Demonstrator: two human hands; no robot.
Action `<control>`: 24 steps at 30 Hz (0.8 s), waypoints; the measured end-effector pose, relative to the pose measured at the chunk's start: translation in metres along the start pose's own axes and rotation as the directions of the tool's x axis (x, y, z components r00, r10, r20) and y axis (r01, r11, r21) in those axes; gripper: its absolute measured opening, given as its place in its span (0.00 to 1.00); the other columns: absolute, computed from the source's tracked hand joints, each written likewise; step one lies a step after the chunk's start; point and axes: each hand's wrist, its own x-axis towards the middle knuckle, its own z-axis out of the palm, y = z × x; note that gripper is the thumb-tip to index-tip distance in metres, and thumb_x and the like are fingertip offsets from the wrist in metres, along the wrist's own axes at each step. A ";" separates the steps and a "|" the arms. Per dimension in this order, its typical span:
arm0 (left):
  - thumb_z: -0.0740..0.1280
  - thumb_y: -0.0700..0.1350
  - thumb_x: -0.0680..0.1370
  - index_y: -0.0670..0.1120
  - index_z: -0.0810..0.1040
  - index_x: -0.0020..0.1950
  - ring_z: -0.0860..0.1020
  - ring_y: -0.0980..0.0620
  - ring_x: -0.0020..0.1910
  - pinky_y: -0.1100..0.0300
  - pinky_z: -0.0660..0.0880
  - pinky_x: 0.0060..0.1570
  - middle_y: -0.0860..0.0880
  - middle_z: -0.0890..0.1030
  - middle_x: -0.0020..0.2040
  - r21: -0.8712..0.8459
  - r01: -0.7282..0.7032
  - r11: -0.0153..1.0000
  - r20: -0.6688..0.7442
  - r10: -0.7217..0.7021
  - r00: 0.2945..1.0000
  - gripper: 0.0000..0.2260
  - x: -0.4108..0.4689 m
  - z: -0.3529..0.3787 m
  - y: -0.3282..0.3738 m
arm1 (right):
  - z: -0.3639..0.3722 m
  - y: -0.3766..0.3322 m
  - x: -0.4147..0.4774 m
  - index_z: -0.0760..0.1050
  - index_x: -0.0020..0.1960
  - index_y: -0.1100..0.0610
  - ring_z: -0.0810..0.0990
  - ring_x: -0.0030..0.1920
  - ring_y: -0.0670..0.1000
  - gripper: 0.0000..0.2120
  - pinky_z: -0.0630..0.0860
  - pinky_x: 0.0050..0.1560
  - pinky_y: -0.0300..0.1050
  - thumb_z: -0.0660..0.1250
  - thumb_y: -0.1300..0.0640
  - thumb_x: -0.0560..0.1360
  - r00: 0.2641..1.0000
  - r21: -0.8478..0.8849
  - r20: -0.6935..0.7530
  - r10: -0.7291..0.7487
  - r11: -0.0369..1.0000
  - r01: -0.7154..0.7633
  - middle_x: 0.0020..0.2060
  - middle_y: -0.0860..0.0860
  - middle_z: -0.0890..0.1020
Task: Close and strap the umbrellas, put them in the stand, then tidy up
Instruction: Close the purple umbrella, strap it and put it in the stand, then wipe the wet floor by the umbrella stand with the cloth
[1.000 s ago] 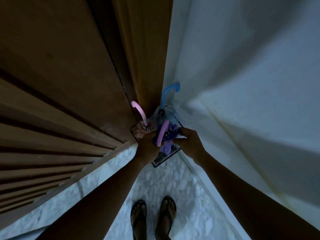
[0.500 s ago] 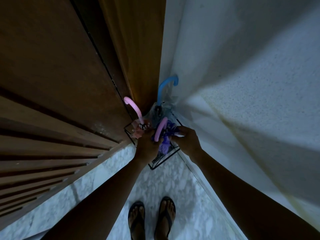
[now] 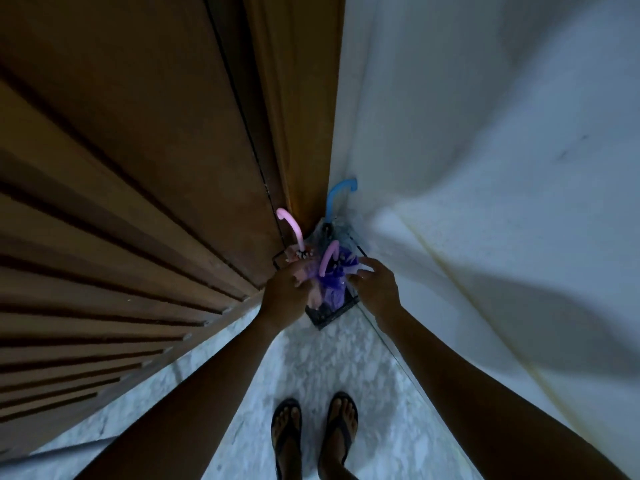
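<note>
**Clerk:** Entry one, the hands?

**Me:** Left hand [image 3: 285, 292]: fingers curled into the folded cloth of the purple umbrella [image 3: 334, 271], holding it. Right hand [image 3: 377, 287]: fingers [image 3: 366, 263] spread and slack, tips at the cloth's three o'clock side, gripping nothing.

**Clerk:** Entry two, the umbrellas?

**Me:** Three, all handle-up in the stand [image 3: 332, 315], a black wire frame in the corner at my twelve o'clock. Purple umbrella: near the middle. Pink umbrella [image 3: 293, 227]: the stand's ten o'clock, by the door [image 3: 138, 168]. Blue umbrella [image 3: 337, 195]: twelve o'clock, by the wall [image 3: 485, 150]. Straps: too dim to tell whether they are fastened.

**Clerk:** Entry three, surroundings?

**Me:** Door at nine o'clock, wall at three, pale floor [image 3: 311, 362] beneath, my sandals [image 3: 287, 434] at six.

**Clerk:** Entry four, hazards?

**Me:** My judgement only. The purple cloth bulges loose, so if its strap is open it may splay once my left hand lets go. The hooked handles stand close together, so a sleeve of cloth could snag one. A caught finger pulling out could lift the umbrella or tip the light frame.
</note>
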 end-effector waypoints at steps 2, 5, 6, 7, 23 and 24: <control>0.70 0.45 0.73 0.46 0.81 0.61 0.80 0.45 0.58 0.45 0.76 0.63 0.46 0.83 0.58 -0.002 0.000 1.000 -0.013 0.000 1.000 0.16 -0.029 -0.022 0.022 | 0.000 -0.023 -0.031 0.77 0.65 0.59 0.83 0.54 0.55 0.19 0.76 0.54 0.45 0.73 0.62 0.74 0.998 -0.016 -0.026 -0.048 0.999 0.048 0.57 0.56 0.84; 0.70 0.36 0.77 0.41 0.80 0.62 0.79 0.49 0.56 0.58 0.75 0.59 0.49 0.80 0.54 0.015 -0.026 1.000 -0.057 0.027 0.998 0.13 -0.079 -0.057 0.064 | -0.001 -0.069 -0.083 0.79 0.63 0.62 0.81 0.54 0.56 0.16 0.77 0.57 0.47 0.70 0.64 0.75 0.989 -0.019 -0.035 -0.143 0.990 0.142 0.52 0.55 0.82; 0.69 0.35 0.78 0.41 0.79 0.62 0.79 0.49 0.57 0.62 0.75 0.57 0.49 0.80 0.54 -0.001 -0.033 0.999 -0.084 0.032 0.996 0.13 -0.092 -0.069 0.075 | -0.001 -0.085 -0.099 0.79 0.64 0.61 0.81 0.56 0.57 0.17 0.77 0.61 0.51 0.69 0.63 0.76 0.983 -0.021 -0.042 -0.177 0.984 0.176 0.54 0.56 0.83; 0.69 0.35 0.78 0.41 0.79 0.63 0.78 0.49 0.58 0.66 0.74 0.56 0.49 0.79 0.55 -0.001 -0.040 0.999 -0.108 0.040 0.993 0.14 -0.103 -0.082 0.085 | 0.000 -0.100 -0.116 0.79 0.64 0.60 0.82 0.57 0.58 0.17 0.77 0.62 0.54 0.69 0.62 0.76 0.976 -0.014 -0.042 -0.215 0.977 0.215 0.55 0.56 0.83; 0.75 0.46 0.71 0.59 0.81 0.43 0.78 0.53 0.38 0.58 0.75 0.44 0.51 0.82 0.38 0.380 -0.343 0.859 -0.336 0.474 0.813 0.08 -0.411 -0.385 0.114 | 0.125 -0.241 -0.473 0.81 0.54 0.47 0.81 0.52 0.45 0.10 0.74 0.51 0.39 0.72 0.58 0.75 0.711 0.287 0.105 -0.696 0.705 0.648 0.48 0.44 0.84; 0.75 0.46 0.71 0.58 0.81 0.44 0.77 0.54 0.36 0.59 0.75 0.42 0.52 0.81 0.36 0.413 -0.340 0.845 -0.352 0.492 0.796 0.07 -0.435 -0.403 0.109 | 0.141 -0.241 -0.498 0.81 0.53 0.48 0.81 0.52 0.46 0.09 0.73 0.50 0.39 0.72 0.59 0.75 0.693 0.299 0.108 -0.712 0.688 0.661 0.48 0.45 0.84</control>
